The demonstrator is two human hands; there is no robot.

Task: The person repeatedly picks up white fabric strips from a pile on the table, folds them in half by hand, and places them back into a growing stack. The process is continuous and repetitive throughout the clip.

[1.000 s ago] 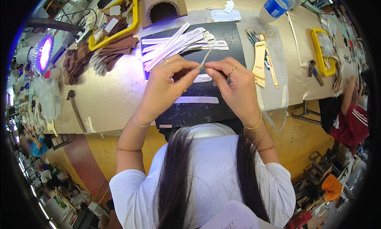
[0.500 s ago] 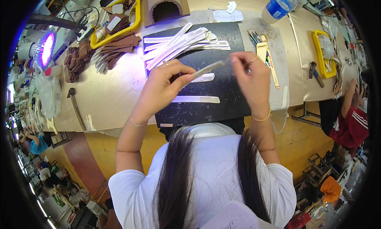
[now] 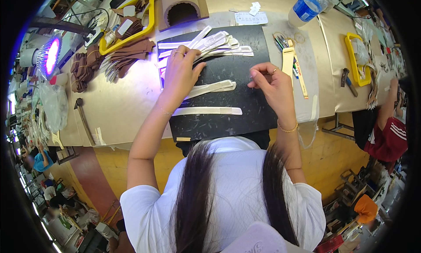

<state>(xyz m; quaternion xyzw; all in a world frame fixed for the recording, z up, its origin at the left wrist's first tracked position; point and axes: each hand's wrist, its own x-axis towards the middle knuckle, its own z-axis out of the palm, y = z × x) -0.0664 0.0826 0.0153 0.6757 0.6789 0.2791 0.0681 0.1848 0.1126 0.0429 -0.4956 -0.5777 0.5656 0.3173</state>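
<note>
My left hand reaches over the left part of a pile of white strips. Its fingertips rest at the pile, with the thumb held apart from them. Over the right side of the black mat, my right hand has thumb and fingertips pinched together; anything between them is too small to make out. Between the hands lie overlapping pale strips, partly behind my left wrist. Closer to me, a single white strip with a greyish end patch lies flat across the mat.
Pens and a cream-coloured strip lie right of the mat. Farther off are a water bottle and an arched block. Brown strip bundles, a yellow tray, a lit lamp and a hammer stand left.
The strip my left hand held has been laid on the middle strip and let go. My left hand has moved up to the pile; my right hand has drawn slightly down, fingertips pinched.
</note>
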